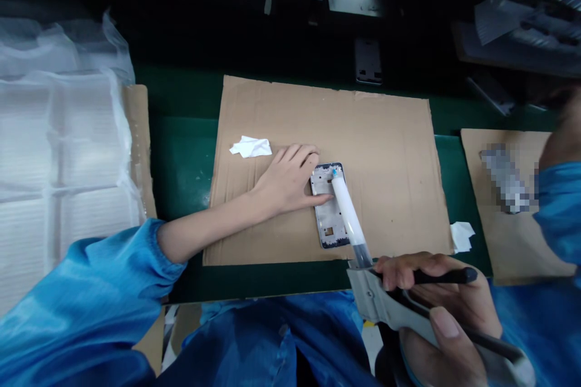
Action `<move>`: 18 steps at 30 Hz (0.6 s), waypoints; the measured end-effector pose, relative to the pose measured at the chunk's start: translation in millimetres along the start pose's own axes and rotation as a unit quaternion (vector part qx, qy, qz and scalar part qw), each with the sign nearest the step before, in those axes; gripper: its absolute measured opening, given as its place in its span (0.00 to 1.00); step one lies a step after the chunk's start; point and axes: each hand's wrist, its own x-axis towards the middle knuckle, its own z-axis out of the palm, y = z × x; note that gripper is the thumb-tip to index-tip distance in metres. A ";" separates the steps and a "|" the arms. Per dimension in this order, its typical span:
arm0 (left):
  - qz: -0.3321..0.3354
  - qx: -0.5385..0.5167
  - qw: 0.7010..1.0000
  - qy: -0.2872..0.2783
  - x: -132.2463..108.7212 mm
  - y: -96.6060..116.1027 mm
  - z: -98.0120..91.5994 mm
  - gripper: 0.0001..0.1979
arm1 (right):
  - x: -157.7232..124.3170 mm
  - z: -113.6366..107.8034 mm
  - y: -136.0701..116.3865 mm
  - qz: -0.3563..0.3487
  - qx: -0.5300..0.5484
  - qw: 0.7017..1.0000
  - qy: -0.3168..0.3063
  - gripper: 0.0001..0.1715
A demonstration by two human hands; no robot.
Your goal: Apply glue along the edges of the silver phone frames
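A grey phone frame [327, 217] lies flat on a brown cardboard sheet [385, 151]. My left hand [285, 181] rests beside it, fingers stretched out and pressing on its left edge. My right hand [436, 308] is closed round the grip and trigger of a grey dispensing gun [385, 299]. The gun's white syringe tube [348, 214] slants up and left over the frame, and its blue tip touches the frame near the top edge. Both arms wear blue sleeves.
A crumpled white wipe [251, 146] lies on the cardboard's left part; another [462, 236] sits at its right edge. White foam trays in plastic [59, 151] fill the left. A second cardboard sheet [508, 205] and another person's blue sleeve [558, 236] are at right. A dark phone [368, 60] lies behind.
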 end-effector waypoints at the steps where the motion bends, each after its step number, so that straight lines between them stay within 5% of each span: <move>1: 0.000 0.000 1.000 0.000 0.0 0.0 0.0 0.33 | -6.9 3.8 -2.3 -0.011 0.014 1.000 0.000 0.17; 18: -0.005 -0.008 1.000 0.008 0.1 1.0 0.6 0.34 | -0.8 3.3 -2.2 -0.048 0.018 0.999 -0.004 0.13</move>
